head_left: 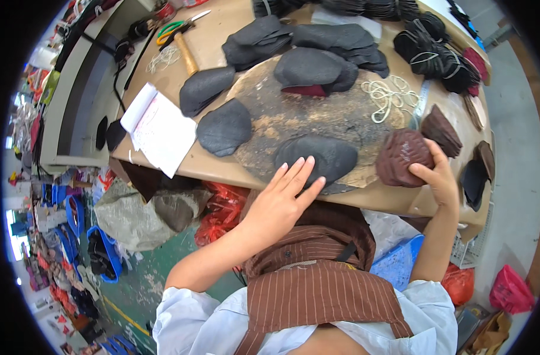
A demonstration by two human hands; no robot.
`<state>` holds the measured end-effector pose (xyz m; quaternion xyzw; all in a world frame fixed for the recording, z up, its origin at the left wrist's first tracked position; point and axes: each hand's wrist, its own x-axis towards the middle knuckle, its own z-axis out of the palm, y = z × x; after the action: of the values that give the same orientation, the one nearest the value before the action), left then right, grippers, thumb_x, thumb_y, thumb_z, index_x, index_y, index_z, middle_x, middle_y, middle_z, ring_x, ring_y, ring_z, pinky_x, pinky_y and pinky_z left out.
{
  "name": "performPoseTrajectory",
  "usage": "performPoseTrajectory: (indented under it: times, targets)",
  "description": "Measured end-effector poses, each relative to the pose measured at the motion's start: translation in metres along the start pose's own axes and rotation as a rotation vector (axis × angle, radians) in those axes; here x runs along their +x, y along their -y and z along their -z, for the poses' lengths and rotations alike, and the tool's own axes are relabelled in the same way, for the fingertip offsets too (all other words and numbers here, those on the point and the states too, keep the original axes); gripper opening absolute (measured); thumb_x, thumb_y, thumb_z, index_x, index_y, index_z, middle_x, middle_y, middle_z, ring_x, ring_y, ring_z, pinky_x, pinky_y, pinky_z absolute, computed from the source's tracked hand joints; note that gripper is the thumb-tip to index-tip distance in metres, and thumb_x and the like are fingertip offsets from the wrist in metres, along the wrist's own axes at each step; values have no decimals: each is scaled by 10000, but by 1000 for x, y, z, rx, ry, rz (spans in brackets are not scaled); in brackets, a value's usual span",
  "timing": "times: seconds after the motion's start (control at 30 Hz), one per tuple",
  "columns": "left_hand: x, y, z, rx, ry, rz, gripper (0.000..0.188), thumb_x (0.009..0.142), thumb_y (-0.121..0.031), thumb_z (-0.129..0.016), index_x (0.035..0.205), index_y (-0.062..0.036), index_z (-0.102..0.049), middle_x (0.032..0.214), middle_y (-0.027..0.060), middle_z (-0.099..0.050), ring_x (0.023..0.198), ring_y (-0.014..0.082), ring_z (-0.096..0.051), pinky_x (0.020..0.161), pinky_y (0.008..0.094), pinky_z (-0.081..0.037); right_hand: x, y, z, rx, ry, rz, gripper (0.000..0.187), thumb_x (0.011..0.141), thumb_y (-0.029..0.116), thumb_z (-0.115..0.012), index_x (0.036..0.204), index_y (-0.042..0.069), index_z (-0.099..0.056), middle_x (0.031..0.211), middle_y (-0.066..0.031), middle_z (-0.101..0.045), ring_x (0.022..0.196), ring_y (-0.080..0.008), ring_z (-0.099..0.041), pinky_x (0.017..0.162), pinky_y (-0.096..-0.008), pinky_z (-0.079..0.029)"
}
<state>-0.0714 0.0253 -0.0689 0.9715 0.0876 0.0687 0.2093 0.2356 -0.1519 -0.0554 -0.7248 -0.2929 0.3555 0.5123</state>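
My left hand (284, 192) lies with fingers spread over the near edge of a black leather-like piece (323, 154), which rests on a worn oval board (261, 118). At the board's right end my right hand (438, 177) grips a stack of dark brown pieces (403, 157), thumb and fingers on its right side. Another brown stack (441, 130) sits just beyond that hand. Farther back on the board is a black stack (311, 68) with a dark red piece showing beneath it. More black pieces (225, 127) lie by the board's left side.
Loose pale cord (391, 97) lies on the board. To the left are a paper pad (157, 130), a wooden-handled hammer (187, 54) and scissors (169, 32). Tied black bundles (432, 53) stand at the back right. A red bag (222, 213) hangs below the table's front edge.
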Motion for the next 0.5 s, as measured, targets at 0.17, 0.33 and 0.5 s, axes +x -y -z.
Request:
performPoseTrajectory:
  times: [0.17, 0.33, 0.5]
  targets:
    - [-36, 7, 1, -220, -263, 250, 734, 688, 149, -461, 1398, -14, -377, 1498, 252, -230, 1381, 404, -266, 1114, 523, -217, 6, 2, 9, 6, 10, -42, 597, 730, 55, -743, 1269, -1, -492, 1135, -54, -603, 1036, -131, -571, 943, -267, -430]
    - [-48, 11, 2, -322, -445, 412, 688, 701, 164, -447, 1368, -1, -418, 1439, 218, -371, 1334, 349, -376, 1107, 451, -282, 2, -23, 14, 127, -17, -59, 615, 757, 86, -738, 1295, -21, -460, 1154, -57, -590, 1039, -132, -565, 953, -271, -423]
    - [-14, 2, 8, -244, -408, 241, 610, 716, 120, -509, 1313, -10, -489, 1399, 190, -438, 1302, 324, -431, 1079, 452, -332, 6, -29, 12, 191, -41, -16, 593, 775, 84, -724, 1293, -27, -457, 1159, -62, -585, 1046, -131, -563, 956, -285, -425]
